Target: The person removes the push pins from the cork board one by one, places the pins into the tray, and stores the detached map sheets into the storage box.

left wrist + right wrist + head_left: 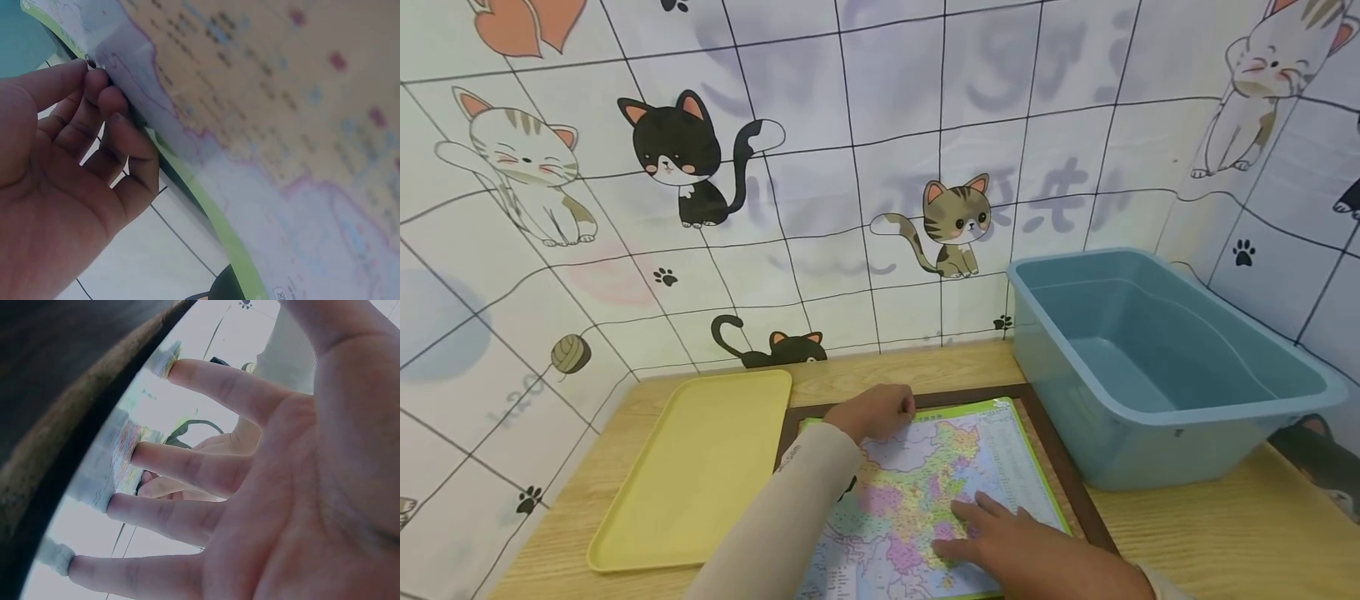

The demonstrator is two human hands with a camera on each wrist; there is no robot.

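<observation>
A colourful paper map (880,500) with a green border lies on a brown-framed board (1090,512). My left hand (880,414) is at the map's top edge, its fingers curled. In the left wrist view, thumb and fingertips pinch a small dark pin-like piece (91,62) right at the map's edge; most of it is hidden by the fingers. My right hand (1022,546) lies over the map's lower right part, fingers spread. The right wrist view shows those fingertips (181,370) pressing on the map's surface.
Left of the board lies a yellow tray (700,475) on the wooden table (1210,533). A deep blue-grey bin (1150,450) stands at the right, close to the board's frame. Behind them rises a white wall covering (895,308) with a grid and cartoon cats.
</observation>
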